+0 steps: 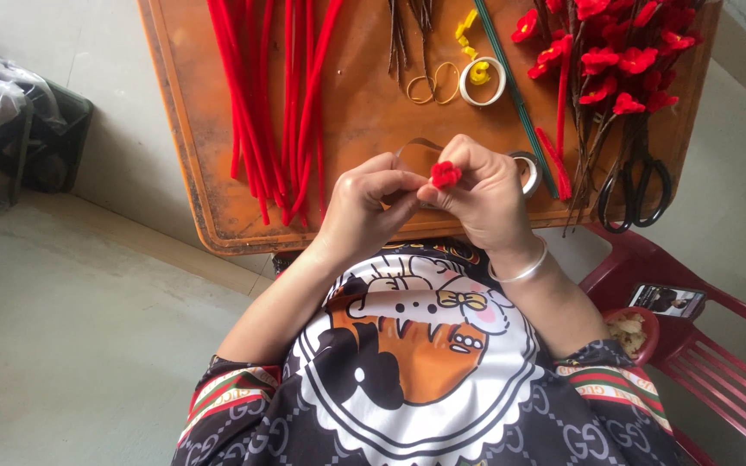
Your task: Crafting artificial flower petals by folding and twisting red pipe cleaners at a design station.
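Both hands pinch a tiny red flower [445, 173] over the near edge of the orange table [364, 112], left hand [364, 207] at 9 o'clock of it, right hand [485, 194] at 3. Red fuzzy stems [274, 95] lie at 11 o'clock, finished flower branches [606, 52] at 1, black scissors [636, 185] at 3, probably tape rolls [483, 80] at 12.

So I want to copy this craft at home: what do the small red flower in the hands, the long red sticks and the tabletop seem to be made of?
The small red flower looks like soft matte fabric or fuzzy wire, judging by its rounded, lustreless petals. The long red sticks appear to be fuzzy chenille-covered stems: even thickness, velvety, slightly bent. The tabletop looks like orange moulded plastic, with a raised rim and dull, scuffed patches.
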